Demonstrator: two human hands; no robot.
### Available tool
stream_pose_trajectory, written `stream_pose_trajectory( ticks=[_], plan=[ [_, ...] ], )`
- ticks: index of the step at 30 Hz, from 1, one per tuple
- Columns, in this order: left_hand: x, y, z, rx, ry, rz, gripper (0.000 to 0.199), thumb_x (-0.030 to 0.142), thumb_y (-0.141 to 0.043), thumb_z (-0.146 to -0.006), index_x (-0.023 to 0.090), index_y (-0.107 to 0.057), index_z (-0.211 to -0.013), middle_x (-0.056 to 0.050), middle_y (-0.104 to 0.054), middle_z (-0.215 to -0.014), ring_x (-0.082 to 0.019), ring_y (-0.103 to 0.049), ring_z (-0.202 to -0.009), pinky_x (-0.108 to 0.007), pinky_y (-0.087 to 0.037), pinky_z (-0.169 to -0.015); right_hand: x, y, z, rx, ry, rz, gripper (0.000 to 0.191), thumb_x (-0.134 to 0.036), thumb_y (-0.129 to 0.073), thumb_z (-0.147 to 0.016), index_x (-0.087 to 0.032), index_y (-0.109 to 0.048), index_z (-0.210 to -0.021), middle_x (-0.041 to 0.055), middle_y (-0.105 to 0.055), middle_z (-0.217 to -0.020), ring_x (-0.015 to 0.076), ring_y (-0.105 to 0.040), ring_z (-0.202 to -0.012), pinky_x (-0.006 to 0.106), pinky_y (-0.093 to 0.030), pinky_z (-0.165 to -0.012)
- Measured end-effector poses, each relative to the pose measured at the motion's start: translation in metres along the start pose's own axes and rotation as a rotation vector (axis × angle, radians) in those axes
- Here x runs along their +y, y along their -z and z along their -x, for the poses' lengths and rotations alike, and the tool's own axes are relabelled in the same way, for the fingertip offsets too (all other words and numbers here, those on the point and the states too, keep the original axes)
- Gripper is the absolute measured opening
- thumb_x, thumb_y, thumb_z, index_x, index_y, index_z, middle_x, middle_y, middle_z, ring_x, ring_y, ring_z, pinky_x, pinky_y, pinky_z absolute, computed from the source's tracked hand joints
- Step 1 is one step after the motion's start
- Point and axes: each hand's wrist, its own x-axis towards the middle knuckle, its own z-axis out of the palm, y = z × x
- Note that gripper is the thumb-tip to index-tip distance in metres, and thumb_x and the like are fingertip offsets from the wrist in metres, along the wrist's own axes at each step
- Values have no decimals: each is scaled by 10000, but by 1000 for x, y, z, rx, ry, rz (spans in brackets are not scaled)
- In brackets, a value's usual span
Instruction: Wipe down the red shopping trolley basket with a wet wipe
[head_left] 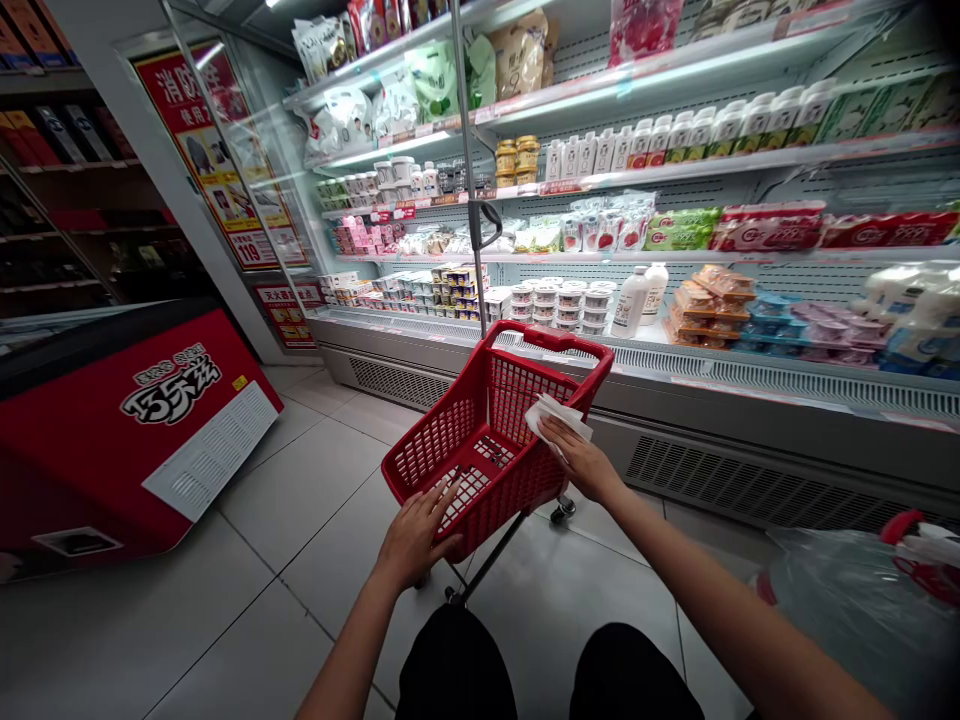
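A red plastic shopping cart (pixel 517 470) with a mesh basket stands on the floor in front of me, its handle at the far end. My right hand (pixel 574 452) presses a folded white wipe (pixel 553 410) to the basket's upper right edge, below the handle. The fingers lie over the wipe, so part of it is hidden. At the near corner of the basket, my left hand (pixel 416 532) rests with its fingers stretched out and apart, touching the rim. Nothing shows in that hand.
Behind the cart runs an open chiller (pixel 600 340) stocked with yogurts, bottles and packs. A red freezer chest (pixel 142 430) stands at left on the grey tiles (pixel 315 600). Clear plastic wrap (pixel 847 590) covers something at lower right. My knees are close below the cart.
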Motion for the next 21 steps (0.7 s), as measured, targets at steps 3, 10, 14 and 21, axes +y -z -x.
stream_pose_trajectory(
  ticks=[3,10,14,21],
  plan=[
    [9,-6,-7,60,40,-17,861,559,-522,-1000,295,-35,-1660,-108,-384,-1651,-256,-520,-1415,-449,-385,-1188,-33,-23,3,29,-22,-73,513,-294,-326,-1095,-257,-351,-1606,62,-442,-1610,223,-338,-1524,507,-356,-1245],
    [37,-18,-17,137,125,-14,931,435,-565,-995,223,57,-1655,-185,-273,-1684,-268,-451,-1473,-455,-356,-1194,-146,-53,37,-121,213,-238,554,-235,-380,-1081,-275,-292,-1627,21,-417,-1624,188,-323,-1529,436,-369,-1243],
    [50,-22,-18,172,154,22,948,352,-558,-980,192,95,-1649,-181,-252,-1693,-268,-360,-1527,-464,-337,-1206,-146,-47,42,-191,325,-262,524,-239,-408,-1078,-262,-366,-1600,19,-464,-1595,171,-365,-1509,390,-385,-1231],
    [9,-9,-18,77,-3,-78,930,582,-598,-942,303,-76,-1660,-69,-242,-1714,-308,-258,-1566,-531,-244,-1262,-41,-25,7,-96,32,-120,475,-292,-361,-1091,-277,-448,-1557,52,-483,-1581,213,-422,-1480,490,-394,-1215]
  ],
)
